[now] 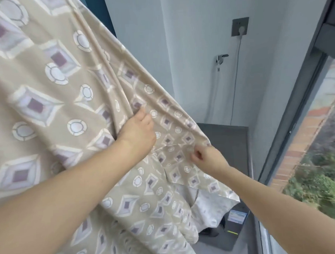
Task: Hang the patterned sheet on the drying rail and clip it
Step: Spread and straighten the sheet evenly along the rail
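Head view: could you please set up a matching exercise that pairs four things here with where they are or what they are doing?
Column one:
1. left hand
2. right hand
3. plug
4. tap

Column two:
A. sits in the grey wall socket, cable hanging down
B. pinches the sheet near its right edge
C. grips a fold in the middle of the sheet
D. fixed to the wall below the socket

Pairs: 1-C, 2-B, 3-A, 4-D
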The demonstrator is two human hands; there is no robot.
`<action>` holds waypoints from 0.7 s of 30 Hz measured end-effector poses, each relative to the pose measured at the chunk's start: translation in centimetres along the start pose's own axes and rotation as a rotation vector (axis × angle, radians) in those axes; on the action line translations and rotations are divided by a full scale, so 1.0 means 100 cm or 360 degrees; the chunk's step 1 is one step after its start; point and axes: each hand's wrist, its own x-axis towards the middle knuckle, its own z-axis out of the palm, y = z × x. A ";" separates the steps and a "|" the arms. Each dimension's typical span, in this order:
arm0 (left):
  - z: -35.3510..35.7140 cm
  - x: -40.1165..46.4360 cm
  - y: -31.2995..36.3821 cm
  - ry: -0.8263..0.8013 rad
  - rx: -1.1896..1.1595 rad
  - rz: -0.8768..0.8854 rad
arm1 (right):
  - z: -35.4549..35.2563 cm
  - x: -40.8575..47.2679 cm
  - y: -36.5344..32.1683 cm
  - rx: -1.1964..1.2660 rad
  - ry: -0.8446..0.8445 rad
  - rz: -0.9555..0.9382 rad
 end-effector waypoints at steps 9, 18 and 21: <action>-0.020 -0.033 -0.009 -0.0296 -0.0583 0.0440 | 0.095 -0.008 -0.030 -0.0708 -0.0413 -0.0107; -0.017 -0.058 -0.002 -0.0652 -0.0594 0.0433 | 0.114 0.025 -0.041 -0.0813 -0.0011 -0.0052; -0.011 -0.058 0.001 -0.0613 -0.0644 0.0319 | 0.107 0.028 -0.045 -0.0344 -0.0054 -0.0142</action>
